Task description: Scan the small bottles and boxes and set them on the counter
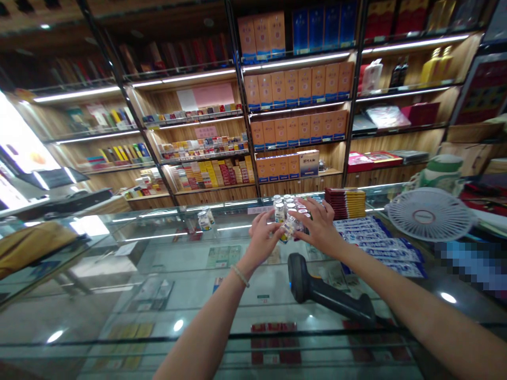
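Observation:
A small clear bottle [289, 229] with a pale cap and a printed label is tilted between my hands. My left hand [262, 236], with a beaded bracelet at the wrist, has its fingertips closed on the bottle's left side. My right hand [320, 228] grips it from the right, thumb below and fingers curved over. Just behind stands a cluster of similar small bottles [279, 210], partly hidden by my fingers. Two more such small bottles [205, 218] stand apart to the left on the glass counter [233, 311].
A black barcode scanner [328, 293] lies in front of my right hand. Right of it are blue-and-white packets [380, 245], stacked dark red and yellow boxes [344, 203] and a white fan [430, 215]. Lit shelves of boxed goods [299, 129] line the wall behind.

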Action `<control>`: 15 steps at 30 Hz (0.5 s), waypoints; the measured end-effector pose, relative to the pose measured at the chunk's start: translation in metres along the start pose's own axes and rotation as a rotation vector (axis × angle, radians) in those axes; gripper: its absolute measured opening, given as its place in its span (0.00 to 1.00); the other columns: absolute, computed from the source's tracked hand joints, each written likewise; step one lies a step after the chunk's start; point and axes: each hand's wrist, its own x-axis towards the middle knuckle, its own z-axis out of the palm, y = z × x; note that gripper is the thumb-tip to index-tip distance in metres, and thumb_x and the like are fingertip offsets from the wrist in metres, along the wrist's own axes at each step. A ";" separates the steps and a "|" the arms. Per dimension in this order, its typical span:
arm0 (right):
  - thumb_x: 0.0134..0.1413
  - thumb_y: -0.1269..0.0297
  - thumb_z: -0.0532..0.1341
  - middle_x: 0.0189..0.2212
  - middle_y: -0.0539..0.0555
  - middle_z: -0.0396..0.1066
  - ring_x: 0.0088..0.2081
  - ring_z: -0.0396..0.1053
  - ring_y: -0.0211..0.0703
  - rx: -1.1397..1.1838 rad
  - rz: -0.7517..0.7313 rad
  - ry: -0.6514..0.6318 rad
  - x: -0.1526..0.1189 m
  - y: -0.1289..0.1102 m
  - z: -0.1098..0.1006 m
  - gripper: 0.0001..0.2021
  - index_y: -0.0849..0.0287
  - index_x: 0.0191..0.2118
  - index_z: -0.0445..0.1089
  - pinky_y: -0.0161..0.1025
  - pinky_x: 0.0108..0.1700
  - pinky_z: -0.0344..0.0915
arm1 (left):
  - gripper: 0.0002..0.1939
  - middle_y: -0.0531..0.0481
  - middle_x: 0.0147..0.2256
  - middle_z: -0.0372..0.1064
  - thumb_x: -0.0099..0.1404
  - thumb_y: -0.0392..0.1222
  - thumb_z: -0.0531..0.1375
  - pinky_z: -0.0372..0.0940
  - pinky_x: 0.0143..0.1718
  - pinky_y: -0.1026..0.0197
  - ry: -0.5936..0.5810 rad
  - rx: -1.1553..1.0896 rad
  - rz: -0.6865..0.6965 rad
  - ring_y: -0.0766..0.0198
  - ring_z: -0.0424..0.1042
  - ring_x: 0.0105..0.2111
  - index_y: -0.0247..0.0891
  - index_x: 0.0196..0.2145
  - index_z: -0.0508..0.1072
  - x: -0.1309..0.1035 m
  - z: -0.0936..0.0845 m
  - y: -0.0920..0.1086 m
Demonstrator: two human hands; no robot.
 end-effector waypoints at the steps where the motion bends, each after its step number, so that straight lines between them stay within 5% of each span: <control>1: 0.61 0.49 0.61 0.67 0.58 0.57 0.69 0.48 0.56 -0.007 -0.007 -0.008 0.000 0.000 -0.001 0.25 0.46 0.62 0.64 0.57 0.68 0.35 | 0.11 0.49 0.64 0.63 0.69 0.47 0.60 0.52 0.66 0.39 0.001 0.007 0.005 0.50 0.55 0.65 0.50 0.45 0.81 0.000 0.000 0.000; 15: 0.59 0.43 0.60 0.65 0.60 0.60 0.68 0.50 0.58 -0.020 -0.026 0.050 0.001 0.007 -0.001 0.21 0.54 0.49 0.71 0.56 0.68 0.36 | 0.12 0.47 0.65 0.60 0.68 0.50 0.61 0.49 0.68 0.43 0.100 0.084 0.060 0.51 0.53 0.66 0.48 0.47 0.78 -0.002 -0.008 0.007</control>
